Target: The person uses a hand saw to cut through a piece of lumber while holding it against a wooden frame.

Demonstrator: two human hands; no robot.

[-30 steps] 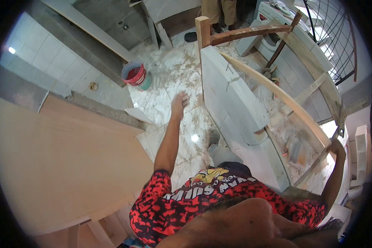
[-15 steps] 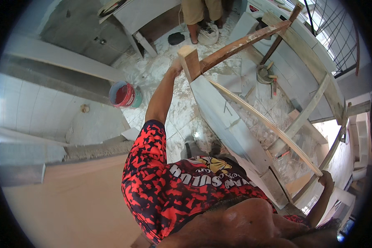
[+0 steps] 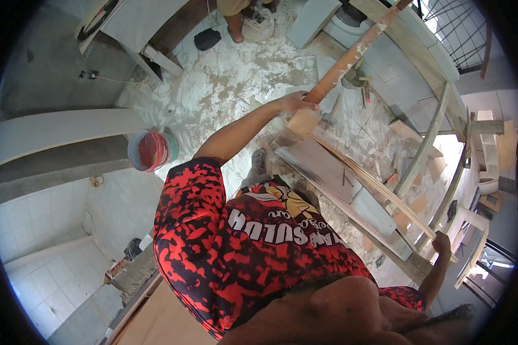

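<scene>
My left hand [image 3: 296, 103] is closed at the joint of a wooden frame. There a reddish-brown beam [image 3: 351, 62] smeared with white meets a pale square wooden post [image 3: 303, 122]. My fingers lie over the beam's end, just above the post's sawn top. Off at the lower right, my right hand [image 3: 441, 242] is closed round the far end of a thin, light wooden strip [image 3: 380, 190]. This strip slants from the post down to that hand. Below the strip lies a long, white-dusted board [image 3: 334, 171]; the post's lower part is blurred.
A red and green bucket [image 3: 154, 150] stands at left on the dusty floor [image 3: 253, 75]. Another person's legs [image 3: 234, 26] and a white sack [image 3: 259, 27] are at the top. Timber rails [image 3: 426, 152] cross the right side. A small bucket [image 3: 354, 79] holds tools.
The post and beam joint has moved right and nearer, with my left hand now over the beam's end. My view has shifted, and the right hand still grips the strip.
</scene>
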